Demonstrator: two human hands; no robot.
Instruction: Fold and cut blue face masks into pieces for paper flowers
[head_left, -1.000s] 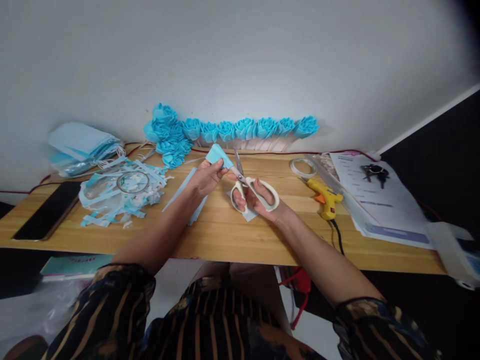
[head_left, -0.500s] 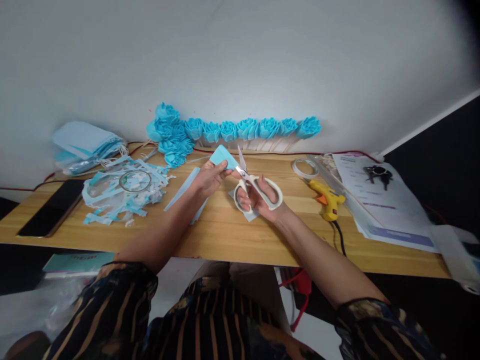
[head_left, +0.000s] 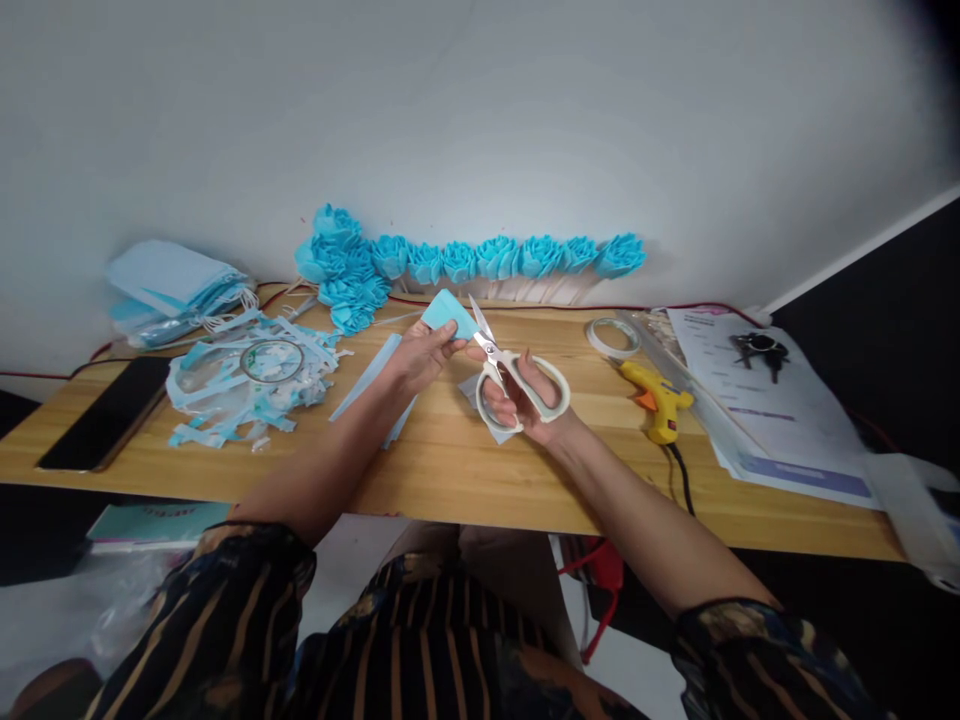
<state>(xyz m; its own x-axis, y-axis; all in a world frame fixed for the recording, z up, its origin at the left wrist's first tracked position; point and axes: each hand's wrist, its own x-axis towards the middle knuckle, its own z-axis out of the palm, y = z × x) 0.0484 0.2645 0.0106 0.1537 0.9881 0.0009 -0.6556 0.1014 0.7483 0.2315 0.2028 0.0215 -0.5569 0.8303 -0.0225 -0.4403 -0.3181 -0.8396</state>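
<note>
My left hand (head_left: 421,353) pinches a folded light-blue piece of material (head_left: 448,311) above the wooden table (head_left: 450,460). My right hand (head_left: 525,405) has its fingers through the white handles of a pair of scissors (head_left: 510,375). The scissor blades are parted and meet the right edge of the blue piece. More blue strips (head_left: 375,372) and a pale scrap (head_left: 480,405) lie flat on the table under my hands.
A row of blue paper flowers (head_left: 480,258) leans on the wall. A pile of blue and white offcuts with a tape ring (head_left: 251,372), a stack of blue masks (head_left: 174,285) and a phone (head_left: 105,400) lie left. A yellow glue gun (head_left: 654,396), tape roll (head_left: 611,336) and papers (head_left: 757,395) lie right.
The scissors have shifted slightly right and down, their blades still parted at the blue piece. My left hand keeps its pinch on the piece, barely moved.
</note>
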